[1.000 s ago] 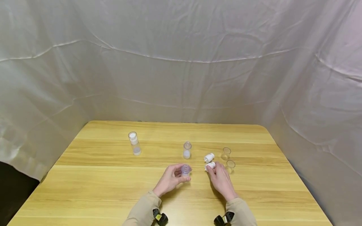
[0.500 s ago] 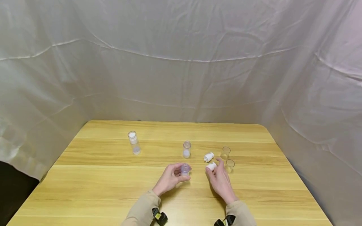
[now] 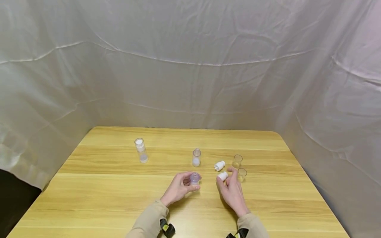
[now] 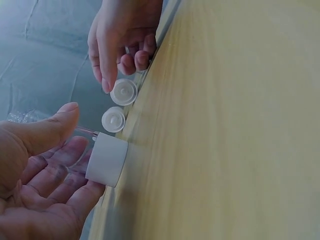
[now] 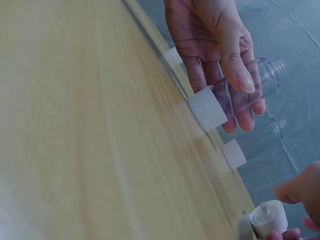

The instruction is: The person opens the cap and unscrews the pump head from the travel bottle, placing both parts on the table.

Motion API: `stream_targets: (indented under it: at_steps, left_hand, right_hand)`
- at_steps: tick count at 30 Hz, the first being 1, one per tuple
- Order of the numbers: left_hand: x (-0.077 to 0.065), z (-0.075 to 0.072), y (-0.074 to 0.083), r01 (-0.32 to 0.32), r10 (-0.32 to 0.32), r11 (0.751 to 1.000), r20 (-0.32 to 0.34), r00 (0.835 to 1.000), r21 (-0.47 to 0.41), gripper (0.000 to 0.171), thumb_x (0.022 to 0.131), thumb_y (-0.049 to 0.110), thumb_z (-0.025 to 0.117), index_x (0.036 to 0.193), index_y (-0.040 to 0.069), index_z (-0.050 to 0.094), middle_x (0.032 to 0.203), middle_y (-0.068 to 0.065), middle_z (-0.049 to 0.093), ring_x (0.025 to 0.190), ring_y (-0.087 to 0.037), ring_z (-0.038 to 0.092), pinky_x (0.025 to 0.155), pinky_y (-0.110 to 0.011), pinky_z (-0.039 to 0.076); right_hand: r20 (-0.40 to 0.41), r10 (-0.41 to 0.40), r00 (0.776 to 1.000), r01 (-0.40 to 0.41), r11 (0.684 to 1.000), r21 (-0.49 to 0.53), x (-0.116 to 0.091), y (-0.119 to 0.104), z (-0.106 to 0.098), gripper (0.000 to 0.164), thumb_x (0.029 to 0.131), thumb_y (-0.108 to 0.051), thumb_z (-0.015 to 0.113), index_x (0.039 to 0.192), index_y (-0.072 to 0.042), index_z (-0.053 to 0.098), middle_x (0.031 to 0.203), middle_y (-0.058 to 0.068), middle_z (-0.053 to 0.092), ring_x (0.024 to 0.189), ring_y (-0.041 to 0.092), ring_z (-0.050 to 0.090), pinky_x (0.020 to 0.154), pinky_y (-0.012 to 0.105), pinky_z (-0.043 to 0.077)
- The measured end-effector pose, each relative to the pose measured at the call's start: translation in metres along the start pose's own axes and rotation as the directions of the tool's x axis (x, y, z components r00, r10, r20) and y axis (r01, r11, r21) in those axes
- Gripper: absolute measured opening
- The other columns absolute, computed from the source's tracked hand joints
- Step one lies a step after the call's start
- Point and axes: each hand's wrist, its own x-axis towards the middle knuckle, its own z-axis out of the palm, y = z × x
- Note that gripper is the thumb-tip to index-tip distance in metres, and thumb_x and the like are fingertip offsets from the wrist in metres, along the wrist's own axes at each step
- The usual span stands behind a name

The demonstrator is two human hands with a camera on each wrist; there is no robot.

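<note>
My left hand (image 3: 179,187) grips a small clear bottle (image 3: 194,178), upright, its neck bare. The left wrist view shows the bottle's white base (image 4: 107,159) at the fingertips, close over the wood. On the right, my right hand (image 3: 233,195) pinches a white pump head (image 3: 222,176) by its sides, with the index finger raised off it. That pump head lies tilted, and its open end with an inner stem (image 5: 267,215) shows in the right wrist view. Just behind it, a second white pump head (image 3: 219,165) lies on its side.
Beyond my left hand stands another uncapped clear bottle (image 3: 196,157). Two clear overcaps (image 3: 237,161) stand to the right, one close by my right fingers. A complete bottle with pump and overcap (image 3: 141,150) stands at the back left. Grey cloth (image 3: 190,92) surrounds the wooden table (image 3: 104,198).
My right index finger has lifted away from the pump head, which has turned slightly and shifted a little to the right. My left hand and its bottle have stayed in place.
</note>
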Motion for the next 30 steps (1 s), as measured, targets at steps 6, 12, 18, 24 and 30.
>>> stream_targets:
  at_steps: [6,12,18,24,30]
  left_hand:
    - [0.001,0.0,0.0,0.001,-0.001,1.0,0.012,1.0,-0.004,0.044,0.089,0.004,0.073,0.129,-0.01,0.059,0.128,-0.029,0.065,0.12,-0.042,0.064,0.106,-0.04,0.055]
    - [0.004,0.0,0.0,-0.011,0.011,1.0,0.008,1.0,0.021,0.044,0.089,0.004,0.073,0.129,-0.01,0.059,0.129,-0.028,0.065,0.12,-0.041,0.065,0.107,-0.04,0.054]
    - [0.01,0.001,-0.003,-0.021,0.022,0.999,-0.009,1.0,0.044,0.042,0.089,0.005,0.072,0.128,-0.009,0.06,0.128,-0.028,0.066,0.119,-0.041,0.065,0.105,-0.038,0.056]
    - [0.02,0.0,-0.004,-0.001,0.003,0.999,-0.043,0.999,0.05,0.046,0.09,0.006,0.072,0.132,-0.007,0.056,0.132,-0.027,0.064,0.124,-0.042,0.062,0.11,-0.046,0.052]
    - [0.027,-0.001,-0.005,0.011,-0.008,0.999,-0.088,0.996,0.041,0.052,0.089,0.006,0.073,0.132,-0.007,0.048,0.132,-0.031,0.062,0.127,-0.044,0.059,0.113,-0.052,0.047]
  right_hand:
    - [-0.069,-0.032,0.997,0.034,0.999,0.036,-0.001,0.005,0.004,0.043,0.095,-0.013,0.067,0.126,0.002,0.042,0.061,-0.006,0.032,0.051,-0.001,0.026,0.05,0.017,0.026]
    - [-0.149,-0.051,0.988,0.065,0.993,0.095,-0.002,0.01,0.009,0.033,0.092,-0.008,0.068,0.117,-0.001,0.048,0.063,-0.004,0.035,0.053,-0.002,0.03,0.053,0.017,0.029]
    - [-0.165,-0.049,0.985,0.068,0.991,0.113,-0.004,0.01,0.01,0.032,0.09,-0.007,0.07,0.114,-0.002,0.05,0.063,-0.004,0.037,0.055,0.0,0.035,0.058,0.017,0.033]
    - [-0.142,-0.015,0.99,0.035,0.99,0.138,-0.005,0.01,0.011,0.032,0.09,-0.008,0.07,0.115,-0.002,0.05,0.063,-0.007,0.036,0.056,0.0,0.035,0.063,0.017,0.034]
    - [-0.138,0.006,0.99,0.02,0.982,0.186,-0.005,0.011,0.011,0.03,0.09,-0.006,0.069,0.114,-0.002,0.052,0.061,-0.007,0.043,0.052,-0.001,0.038,0.055,0.016,0.035]
